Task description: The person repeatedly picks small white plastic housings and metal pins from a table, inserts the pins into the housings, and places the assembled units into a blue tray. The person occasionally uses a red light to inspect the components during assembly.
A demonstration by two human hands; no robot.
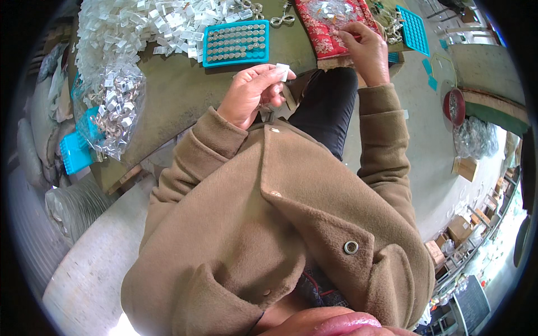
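Note:
Between the thumb and fingers of my left hand [246, 94] is a small white plastic clip-like piece [283, 72], held over the table's near edge. My right hand [370, 56] is over a red floral cloth pad [325, 46], thumb and forefinger pinched together. Whatever may be in that pinch is too small to make out. Small shiny bits lie on clear plastic [334, 12] on the pad, just beyond my right fingertips. A blue tray [208, 59] with rows of small round metallic pieces stands beyond my left hand.
A large heap of white plastic pieces [129, 28] covers the table's far left. Closer in sits a clear bag [117, 106] of similar pieces, beside blue trays [74, 154]. Metal loops [282, 20] lie at the back. Another blue tray [413, 31] is right of the pad.

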